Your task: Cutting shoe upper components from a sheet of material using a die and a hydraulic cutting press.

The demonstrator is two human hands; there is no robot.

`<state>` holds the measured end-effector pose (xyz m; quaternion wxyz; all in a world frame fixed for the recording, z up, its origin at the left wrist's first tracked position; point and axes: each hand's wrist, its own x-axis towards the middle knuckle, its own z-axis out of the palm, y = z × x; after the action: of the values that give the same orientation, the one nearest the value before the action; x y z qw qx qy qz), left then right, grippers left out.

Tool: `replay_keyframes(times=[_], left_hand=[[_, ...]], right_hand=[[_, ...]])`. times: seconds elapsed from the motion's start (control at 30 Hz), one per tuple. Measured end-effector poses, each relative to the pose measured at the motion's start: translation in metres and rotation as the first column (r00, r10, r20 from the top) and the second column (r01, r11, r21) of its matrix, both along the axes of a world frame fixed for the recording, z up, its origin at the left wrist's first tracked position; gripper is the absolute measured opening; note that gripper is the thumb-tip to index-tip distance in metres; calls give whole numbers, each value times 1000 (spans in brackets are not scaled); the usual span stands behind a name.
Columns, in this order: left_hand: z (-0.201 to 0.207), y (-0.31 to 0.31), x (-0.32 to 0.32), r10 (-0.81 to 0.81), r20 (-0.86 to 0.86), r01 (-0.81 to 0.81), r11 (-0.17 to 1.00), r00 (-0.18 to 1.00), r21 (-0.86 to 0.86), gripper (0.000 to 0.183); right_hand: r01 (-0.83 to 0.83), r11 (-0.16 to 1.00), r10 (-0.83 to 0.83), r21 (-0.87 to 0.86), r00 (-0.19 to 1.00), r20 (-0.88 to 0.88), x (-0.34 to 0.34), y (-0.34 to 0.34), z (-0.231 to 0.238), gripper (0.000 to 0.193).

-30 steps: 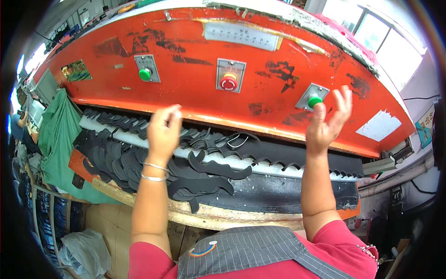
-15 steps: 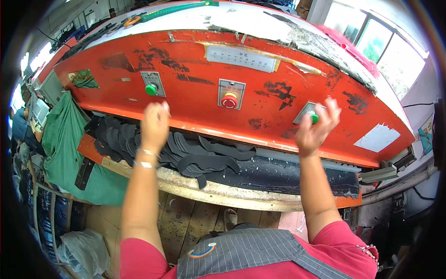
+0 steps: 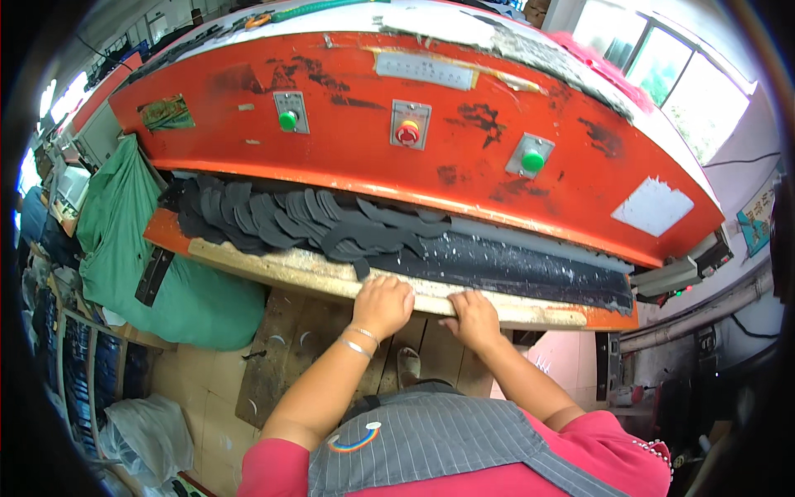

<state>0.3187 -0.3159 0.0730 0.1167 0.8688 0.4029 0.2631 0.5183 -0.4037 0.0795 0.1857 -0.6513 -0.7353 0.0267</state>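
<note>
My left hand and my right hand rest close together on the front edge of a long wooden board. The fingers of both curl over that edge; the thumbs are partly hidden. Just behind the hands, a pile of curved black cut pieces lies on the left half of a black sheet. Above it spans the orange-red press, with a left green button, a red knob and a right green button. Neither hand touches the buttons.
A large green cloth drapes at the left. Below it sits a translucent plastic bag beside a metal rack. A grey bracket juts out at the right end of the press. A wooden platform lies underfoot.
Both hands have left the area in front of the green buttons. They have come down and inward onto the wooden board's front edge. The view has shifted slightly.
</note>
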Motion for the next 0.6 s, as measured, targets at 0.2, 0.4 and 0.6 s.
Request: replay_keyframes(times=[0.2,0.4,0.6], left_hand=[[0,9,13,69,-58,-71,997,996,-30,20],[6,33,14,-110,-167,55,950,980,-306,32],[33,129,52,2,171,39,970,985,-238,39]], right_hand=[[14,1000,-14,-6,1000,3,5,12,-1,43],[-72,986,66,-149,997,-40,20,16,0,45],[-304,907,145,-291,875,-461,49,127,43,35]])
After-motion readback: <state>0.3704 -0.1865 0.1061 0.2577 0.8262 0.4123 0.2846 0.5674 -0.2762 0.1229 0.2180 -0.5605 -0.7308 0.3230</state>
